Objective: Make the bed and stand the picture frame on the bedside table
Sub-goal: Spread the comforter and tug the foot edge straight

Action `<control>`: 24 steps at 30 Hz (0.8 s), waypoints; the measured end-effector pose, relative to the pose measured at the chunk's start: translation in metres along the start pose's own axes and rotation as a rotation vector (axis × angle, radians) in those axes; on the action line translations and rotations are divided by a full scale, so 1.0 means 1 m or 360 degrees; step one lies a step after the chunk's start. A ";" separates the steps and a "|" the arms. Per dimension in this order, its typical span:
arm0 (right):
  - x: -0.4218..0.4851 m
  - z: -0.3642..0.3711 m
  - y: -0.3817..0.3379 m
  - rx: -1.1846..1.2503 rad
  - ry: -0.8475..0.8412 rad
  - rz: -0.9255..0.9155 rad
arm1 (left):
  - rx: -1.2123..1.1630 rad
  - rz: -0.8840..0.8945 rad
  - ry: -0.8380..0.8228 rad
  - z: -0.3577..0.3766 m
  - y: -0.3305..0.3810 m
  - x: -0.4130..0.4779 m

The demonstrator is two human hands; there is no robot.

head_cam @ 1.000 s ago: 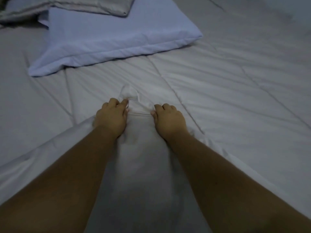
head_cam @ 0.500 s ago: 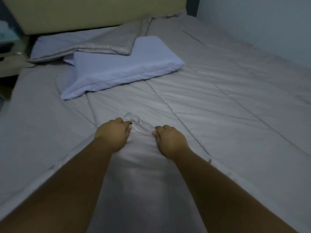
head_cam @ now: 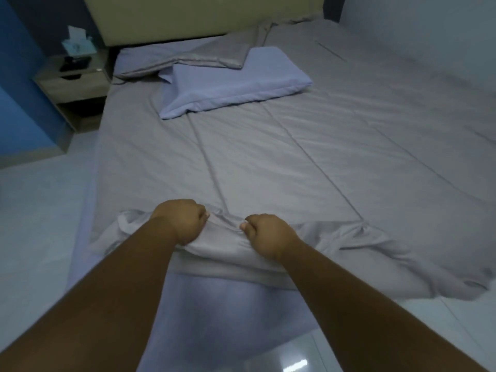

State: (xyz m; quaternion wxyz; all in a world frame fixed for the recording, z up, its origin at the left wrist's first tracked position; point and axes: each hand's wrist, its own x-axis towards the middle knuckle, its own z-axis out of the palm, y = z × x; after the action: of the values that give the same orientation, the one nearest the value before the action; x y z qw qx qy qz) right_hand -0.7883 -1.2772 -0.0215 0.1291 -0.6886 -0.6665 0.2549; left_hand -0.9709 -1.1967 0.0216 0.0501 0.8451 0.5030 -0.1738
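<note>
So far the bedside table [head_cam: 72, 84] beyond the bed's far-left corner carries a tissue box [head_cam: 77, 44] and some dark items, with no picture frame that I can make out standing there, so that step looks undone. At the foot edge, the left hand [head_cam: 181, 220] and right hand [head_cam: 267, 234] are both clenched on the bunched hem of the grey blanket [head_cam: 308, 162], which lies mostly flat. The pillow [head_cam: 236, 83] sits askew near the head edge, so straightening remains.

No text, label, brand, number or sign can be read anywhere here.
</note>
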 end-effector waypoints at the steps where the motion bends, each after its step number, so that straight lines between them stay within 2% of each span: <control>1: -0.015 0.003 -0.009 0.0108 -0.0100 0.0045 | 0.0015 -0.0001 -0.0121 0.000 -0.003 -0.015; 4: -0.053 0.014 -0.041 0.0431 -0.0457 0.0214 | -0.0011 -0.0043 -0.0492 0.006 -0.017 -0.058; 7: -0.079 0.035 -0.072 0.0224 -0.0879 0.0172 | -0.0022 -0.0066 -0.0813 0.030 -0.030 -0.098; 10: -0.102 0.072 -0.094 0.0057 -0.1220 0.0137 | -0.0018 0.0067 -0.0956 0.074 -0.036 -0.132; 13: -0.123 0.129 -0.099 -0.0005 -0.1401 0.0235 | -0.0083 0.0258 -0.1018 0.132 -0.040 -0.167; 17: -0.144 0.201 -0.104 -0.0184 -0.1361 0.0302 | -0.0276 0.0290 -0.0929 0.205 -0.060 -0.198; 20: -0.144 0.224 -0.113 -0.0214 -0.1449 0.0243 | -0.0365 0.0279 -0.0994 0.219 -0.077 -0.206; 21: -0.141 0.224 -0.116 -0.0248 -0.1399 0.0207 | -0.0333 0.0267 -0.0981 0.215 -0.083 -0.206; 22: -0.137 0.220 -0.120 -0.0273 -0.1239 0.0187 | -0.0313 0.0253 -0.0889 0.208 -0.090 -0.203; 24: -0.122 0.209 -0.126 -0.0148 -0.0728 0.0237 | -0.0478 0.0181 -0.0575 0.188 -0.108 -0.187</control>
State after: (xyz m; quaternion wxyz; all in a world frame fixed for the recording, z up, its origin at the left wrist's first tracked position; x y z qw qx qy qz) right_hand -1.0029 -1.4210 -0.1089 -0.0761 -0.6653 -0.6369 0.3820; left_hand -1.1918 -1.3485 -0.0800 0.2740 0.8104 0.4577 -0.2423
